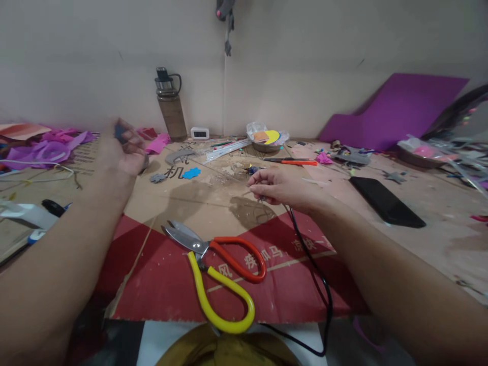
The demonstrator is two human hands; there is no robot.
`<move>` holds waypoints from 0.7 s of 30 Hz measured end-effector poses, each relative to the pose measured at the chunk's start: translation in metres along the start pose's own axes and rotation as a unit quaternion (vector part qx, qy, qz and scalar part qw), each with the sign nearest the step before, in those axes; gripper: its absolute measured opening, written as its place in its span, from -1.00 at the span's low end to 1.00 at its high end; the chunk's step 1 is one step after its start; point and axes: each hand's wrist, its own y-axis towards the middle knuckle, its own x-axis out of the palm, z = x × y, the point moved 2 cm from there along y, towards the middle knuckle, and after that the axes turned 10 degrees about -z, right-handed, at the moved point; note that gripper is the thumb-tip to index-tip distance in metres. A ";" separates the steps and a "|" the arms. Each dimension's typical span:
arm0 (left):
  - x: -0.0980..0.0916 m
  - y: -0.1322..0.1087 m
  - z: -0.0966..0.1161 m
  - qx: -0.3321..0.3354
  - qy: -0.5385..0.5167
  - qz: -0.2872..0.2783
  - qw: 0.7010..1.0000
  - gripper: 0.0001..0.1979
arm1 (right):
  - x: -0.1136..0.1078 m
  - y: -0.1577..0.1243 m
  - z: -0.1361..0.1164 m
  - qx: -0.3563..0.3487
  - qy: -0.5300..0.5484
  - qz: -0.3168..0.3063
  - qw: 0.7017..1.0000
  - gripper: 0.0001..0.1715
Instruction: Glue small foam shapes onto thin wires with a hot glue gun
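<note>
My left hand [131, 150] is raised at the far left of the board, near the pink paper scraps [158, 144]. Motion smears its half-curled fingers; a dark blue patch [121, 133] shows at them, but whether it is held is unclear. Over the middle of the cardboard [183, 195], my right hand [272, 185] is closed in a pinch. What lies in its fingertips is too small to name. A black cord [310, 254] runs from below that hand down past the front edge. Nearer me lie scissors [196, 246] with one red and one yellow handle, blades apart.
A bottle [171, 114] and a small white clock [200, 133] stand by the wall. Behind my right hand are an orange-handled tool [301, 162] and a bowl [267, 146]. A phone [385, 201] lies right, before a purple sheet [392, 114]. Blue [191, 173] and grey cut-outs [157, 178] lie left.
</note>
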 end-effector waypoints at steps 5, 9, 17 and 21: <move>-0.008 -0.009 0.027 0.057 -0.211 0.190 0.957 -0.76 | -0.019 -0.007 -0.004 0.010 0.005 -0.005 1.000 -0.85; -0.017 -0.012 0.031 0.052 -0.238 0.206 0.948 -0.72 | -0.033 -0.010 -0.004 -0.004 0.009 0.003 1.000 -0.79; -0.004 -0.008 0.007 -0.015 -0.169 0.143 0.975 -0.76 | -0.022 -0.020 -0.007 0.011 -0.094 -0.237 0.967 -0.72; 0.037 -0.024 -0.011 -0.094 -0.134 0.061 0.985 -0.78 | -0.013 -0.015 -0.011 -0.013 -0.182 -0.160 0.970 -0.79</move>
